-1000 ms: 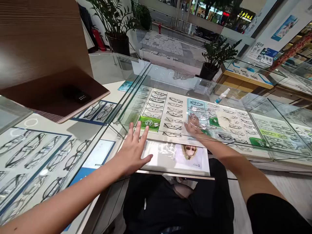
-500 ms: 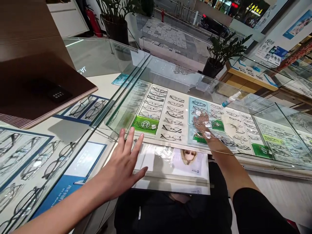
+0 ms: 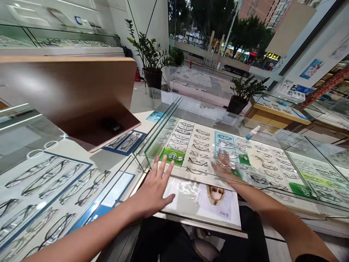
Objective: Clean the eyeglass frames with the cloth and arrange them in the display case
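Observation:
My left hand (image 3: 154,189) is spread, palm down, by the front edge of the glass case, holding nothing. Just beyond its fingertips lies a green card (image 3: 172,156) with glasses on it. My right hand (image 3: 224,165) reaches inside the case, seen through the glass, fingers apart above the displayed glasses. A light blue card (image 3: 224,140) with glasses lies right beyond it. Rows of glasses (image 3: 201,148) lie between my two hands. Below the case front, a pulled-out drawer (image 3: 185,214) holds a printed picture (image 3: 218,203) and clear plastic.
A brown panel (image 3: 103,91) stands at the left, above more glasses (image 3: 51,174) under glass. A small spray bottle (image 3: 252,132) stands at the case's far side. Potted plants (image 3: 152,78) and a street window are behind.
The view has tilted up and shifted, showing more of the shop and street. My right hand has moved slightly toward the left over the displayed glasses. My left hand stays spread near the case edge.

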A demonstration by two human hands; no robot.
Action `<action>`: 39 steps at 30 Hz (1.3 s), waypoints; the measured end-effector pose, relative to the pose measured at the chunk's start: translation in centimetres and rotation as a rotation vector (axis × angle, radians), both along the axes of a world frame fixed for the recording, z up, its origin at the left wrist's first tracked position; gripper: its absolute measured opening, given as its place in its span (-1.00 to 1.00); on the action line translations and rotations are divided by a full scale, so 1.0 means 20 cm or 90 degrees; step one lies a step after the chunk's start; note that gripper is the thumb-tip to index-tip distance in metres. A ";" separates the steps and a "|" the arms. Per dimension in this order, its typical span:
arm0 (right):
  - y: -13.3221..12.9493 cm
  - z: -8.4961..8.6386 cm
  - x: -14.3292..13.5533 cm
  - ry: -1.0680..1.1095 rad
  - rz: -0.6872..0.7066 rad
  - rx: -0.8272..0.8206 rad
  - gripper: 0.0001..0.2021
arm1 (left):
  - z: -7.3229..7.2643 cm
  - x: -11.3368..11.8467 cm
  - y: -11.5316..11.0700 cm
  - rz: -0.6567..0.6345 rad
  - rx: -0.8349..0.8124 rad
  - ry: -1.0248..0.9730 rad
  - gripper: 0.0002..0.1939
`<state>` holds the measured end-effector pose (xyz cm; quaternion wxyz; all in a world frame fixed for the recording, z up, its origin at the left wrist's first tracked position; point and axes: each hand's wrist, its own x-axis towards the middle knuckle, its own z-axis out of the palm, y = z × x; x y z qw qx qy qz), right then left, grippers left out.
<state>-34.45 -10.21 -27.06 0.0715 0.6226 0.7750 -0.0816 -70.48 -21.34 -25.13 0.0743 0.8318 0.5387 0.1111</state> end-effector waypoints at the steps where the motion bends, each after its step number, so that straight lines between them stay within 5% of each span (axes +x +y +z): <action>1: -0.04 0.00 -0.03 0.003 -0.027 -0.014 -0.14 | -0.01 0.00 0.00 0.001 0.007 -0.002 0.15; 6: -0.32 0.13 -0.13 0.084 0.045 -0.179 -0.02 | -0.01 0.00 0.02 -0.010 0.016 -0.013 0.14; 15: -0.79 0.72 -0.16 0.225 0.184 -0.313 -0.04 | 0.02 0.01 0.03 -0.012 -0.009 -0.007 0.15; 18: -0.79 0.92 -0.11 0.224 0.163 -0.224 -0.11 | 0.02 0.01 0.03 -0.016 -0.003 -0.009 0.15; 22: -0.56 1.09 -0.01 0.192 0.119 -0.023 -0.15 | 0.05 0.02 0.04 -0.020 -0.009 -0.002 0.15; 25: -0.29 1.10 0.07 0.166 0.080 0.035 -0.11 | 0.08 0.02 0.03 -0.017 -0.029 0.012 0.15; 30: 0.10 0.93 0.19 0.062 0.013 0.020 -0.05 | 0.12 0.04 0.02 -0.011 -0.058 0.027 0.14; 34: 0.23 0.79 0.22 0.016 -0.053 -0.005 -0.09 | 0.10 0.04 0.03 -0.003 -0.054 0.022 0.14; 39: 0.27 0.72 0.20 0.001 -0.084 -0.018 -0.17 | 0.05 0.03 0.03 0.000 -0.022 0.012 0.14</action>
